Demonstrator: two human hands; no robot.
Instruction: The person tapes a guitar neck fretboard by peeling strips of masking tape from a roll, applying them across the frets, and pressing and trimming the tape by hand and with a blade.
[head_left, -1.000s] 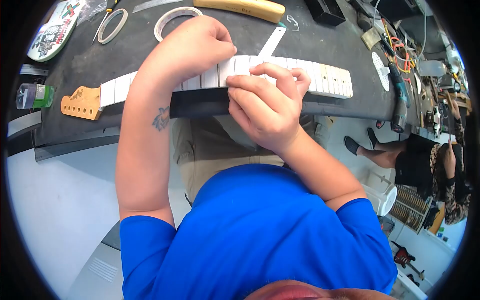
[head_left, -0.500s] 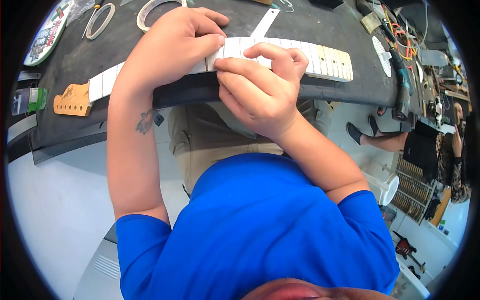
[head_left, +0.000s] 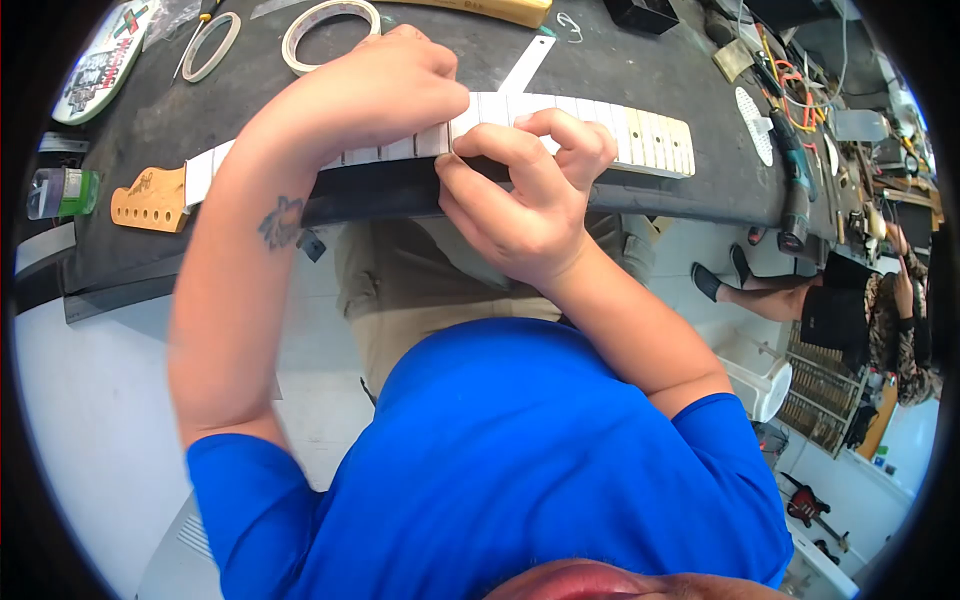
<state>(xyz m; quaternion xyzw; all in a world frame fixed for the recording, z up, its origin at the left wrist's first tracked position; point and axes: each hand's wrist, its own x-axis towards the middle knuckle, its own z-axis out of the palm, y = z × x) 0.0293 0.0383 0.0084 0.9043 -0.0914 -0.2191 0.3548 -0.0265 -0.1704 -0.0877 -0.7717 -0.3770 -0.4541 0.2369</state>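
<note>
A guitar neck (head_left: 490,106) lies across the bench near its front edge, its headstock (head_left: 150,200) to the left. White strips cover most of the spaces between its frets; bare pale wood shows at the right end. Over the middle of the neck, my left hand (head_left: 390,88) is closed with its fingers curled under; anything inside it is hidden. My right hand (head_left: 530,185) pinches at the neck's front edge, thumb and index finger close together by a fret. What sits between those fingertips is too small to make out.
Behind the neck lie a metal ruler (head_left: 527,65), a tape roll (head_left: 292,40) and a thinner roll (head_left: 190,68). A green-labelled container (head_left: 75,192) stands at left. A power tool (head_left: 793,190) and assorted tools lie at right. Another person's legs (head_left: 765,300) show beyond.
My left hand has curled its fingers, and its forearm has swung outward to the left. My right hand stays at the neck's front edge, its fingers bent differently. The view has shifted slightly.
</note>
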